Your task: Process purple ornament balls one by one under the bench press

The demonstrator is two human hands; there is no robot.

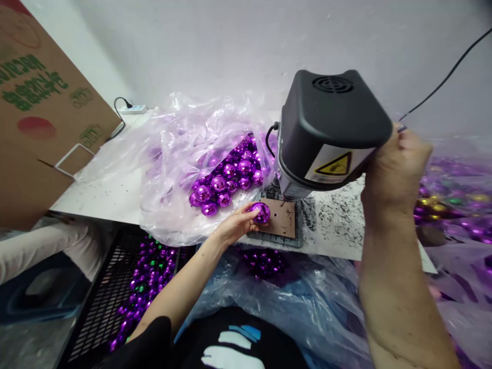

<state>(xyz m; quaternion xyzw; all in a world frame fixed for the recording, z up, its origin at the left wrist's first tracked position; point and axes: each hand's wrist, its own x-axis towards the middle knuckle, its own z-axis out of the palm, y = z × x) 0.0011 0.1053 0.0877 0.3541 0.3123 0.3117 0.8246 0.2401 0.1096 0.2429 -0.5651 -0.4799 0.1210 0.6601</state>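
A shiny purple ball (260, 212) is held between the fingers of my left hand (236, 224), at the left edge of a brown board (284, 219) with a small hole in it. Above the board stands a black machine (334, 118) with a yellow warning label. My right hand (400, 159) is raised at the machine's right side, its fingers mostly hidden behind the housing, so what they grip does not show. Several more purple balls (219, 183) spill from a clear plastic bag (165, 169) left of the machine.
Dark shavings lie on the white table (346, 241). A cardboard box (34, 128) and a power strip (133, 109) are at the left. Below is a black crate (92, 312) with purple and green beads. Bagged coloured balls (442, 205) lie at the right. A person's leg (49, 246) shows at left.
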